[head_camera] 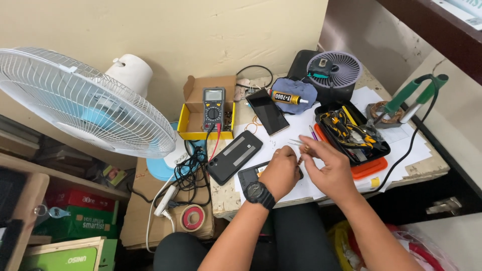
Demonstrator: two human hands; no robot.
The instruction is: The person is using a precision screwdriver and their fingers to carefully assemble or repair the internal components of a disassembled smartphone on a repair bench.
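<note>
My left hand (281,171), with a black watch on the wrist, lies curled over an opened dark phone (249,176) on white paper at the desk's front edge. My right hand (326,168) is just to its right and pinches thin metal tweezers (295,143), whose tips point left above the left hand. A small brown piece (299,160) shows between the two hands; which hand holds it is hidden. A black phone back (234,155) lies to the left of the hands.
Behind the hands lie a dark screen panel (267,111), a multimeter (214,108) in a yellow box, a glue tube (288,98) on blue cloth and a small round fan (334,69). A black tool tray (351,131) and soldering stand (386,113) are at right. A large white fan (85,100) stands left.
</note>
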